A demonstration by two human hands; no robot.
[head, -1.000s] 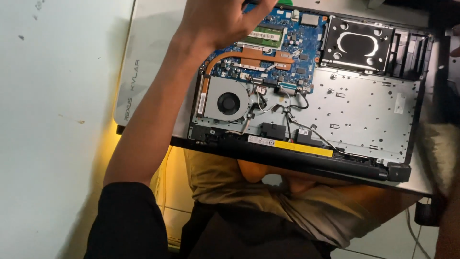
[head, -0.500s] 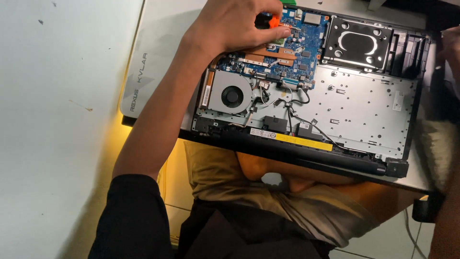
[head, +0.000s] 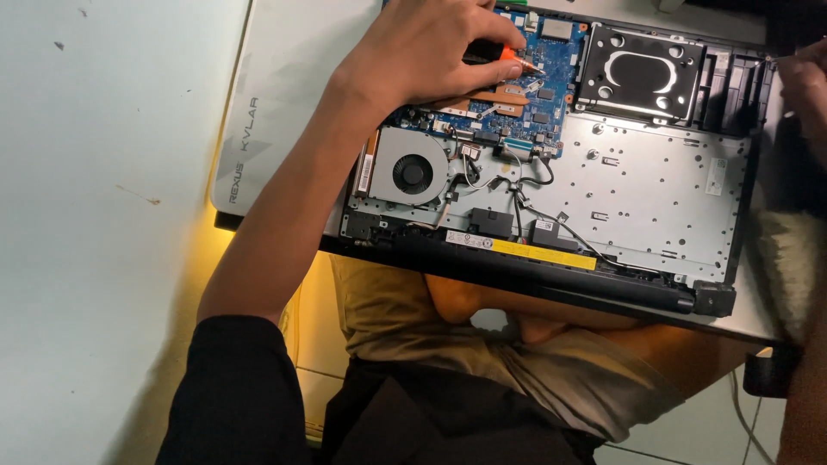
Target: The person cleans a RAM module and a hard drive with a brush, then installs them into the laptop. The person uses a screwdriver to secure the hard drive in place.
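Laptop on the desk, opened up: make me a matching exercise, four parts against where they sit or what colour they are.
Things:
1. fan
2. drive bay
3. board
4. screwdriver

Descriptions:
A. blue
B. orange and black, in the left hand
C. round, grey, near left of the laptop
D. black frame, far right

Pairs: 1-C, 2-D, 3-A, 4-B
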